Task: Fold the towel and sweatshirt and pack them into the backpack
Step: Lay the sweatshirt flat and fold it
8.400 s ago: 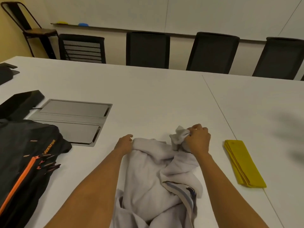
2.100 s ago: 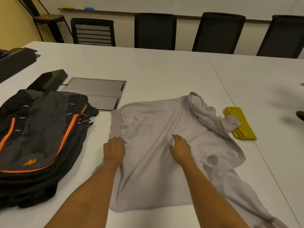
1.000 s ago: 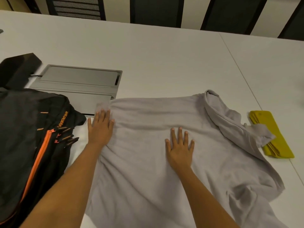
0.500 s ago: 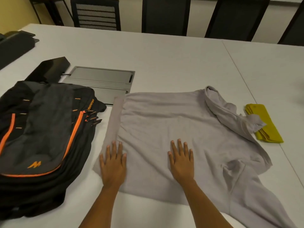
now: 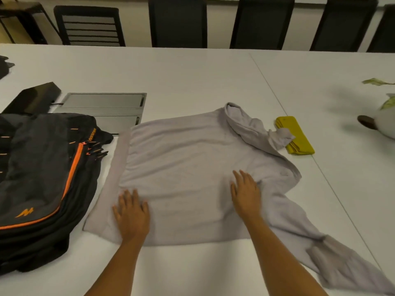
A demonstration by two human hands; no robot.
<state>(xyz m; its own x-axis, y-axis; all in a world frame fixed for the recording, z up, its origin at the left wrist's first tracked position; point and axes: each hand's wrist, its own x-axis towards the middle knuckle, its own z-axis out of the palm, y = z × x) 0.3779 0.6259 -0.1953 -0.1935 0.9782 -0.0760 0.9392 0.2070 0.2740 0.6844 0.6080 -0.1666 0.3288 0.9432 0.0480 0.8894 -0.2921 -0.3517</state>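
Pressing flat soft, creased grey sweatshirt point(image 5: 181, 163)

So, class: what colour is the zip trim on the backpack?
Orange, running along the black and grey backpack at the left of the head view.

White table point(image 5: 192, 77), two tops butted together; seam point(image 5: 275, 99) runs diagonally on the right side. Grey flush hatch panel point(image 5: 102, 101) is set into the top at left, with two slotted lids, the near one partly hidden. Glossy black flap point(image 5: 32, 99) is tilted up just beside the panel's left end. Dark object point(image 5: 5, 67) is cut off at the left edge, can't ID. Far side has a slat-back chair point(image 5: 89, 26) leftmost and solid-back chairs point(image 5: 261, 22) in a row to its right, all black. Metal stool point(image 5: 21, 20) is in the far left corner. Right edge, on the table: green leaves point(image 5: 378, 82) and a blurred pale object point(image 5: 384, 129) with a dark brown patch.
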